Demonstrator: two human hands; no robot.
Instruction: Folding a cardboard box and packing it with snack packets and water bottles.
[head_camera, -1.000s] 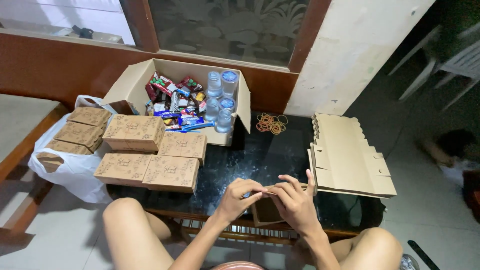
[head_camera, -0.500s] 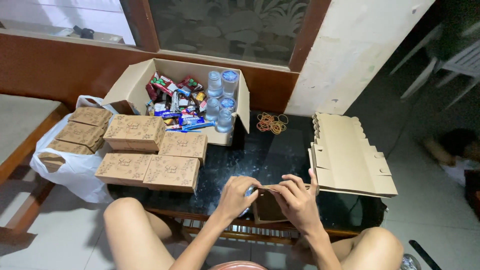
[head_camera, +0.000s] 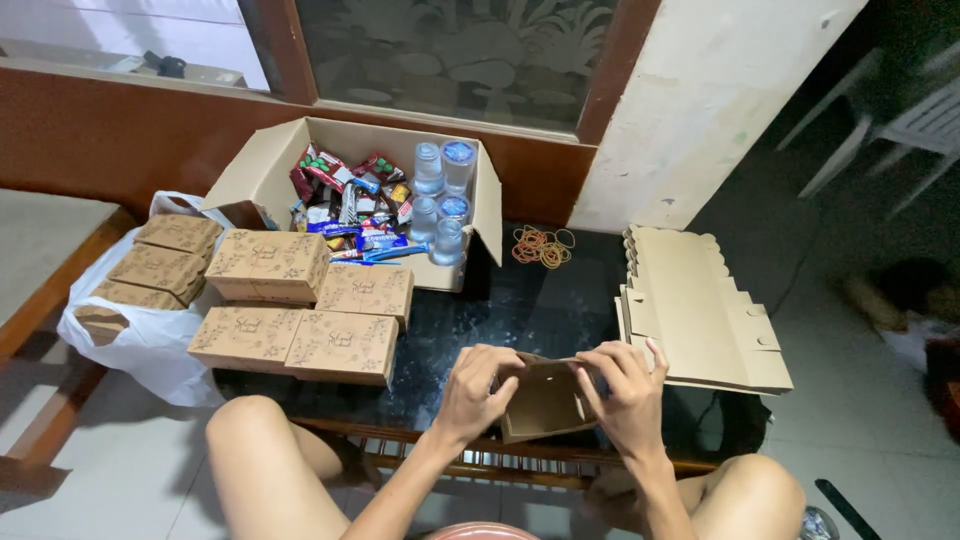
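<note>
My left hand (head_camera: 478, 388) and my right hand (head_camera: 627, 388) both grip a small brown cardboard box (head_camera: 545, 402) at the near edge of the dark glass table (head_camera: 540, 305). The box is half folded, its open side tilted toward me, with my fingers on its upper flaps. To the right of my hands lies a stack of flat unfolded box blanks (head_camera: 700, 310). To the left stand several finished printed brown boxes (head_camera: 305, 305), piled two high.
A large open carton (head_camera: 480, 200) at the back holds snack packets (head_camera: 345, 205) and small water bottles (head_camera: 442, 195). Rubber bands (head_camera: 542, 246) lie beside it. A white plastic bag (head_camera: 140, 335) with more boxes hangs at the left. My bare knees frame the table's front.
The small box has turned upright between my hands, and its flaps are folded further in. My hands stayed at the table's near edge.
</note>
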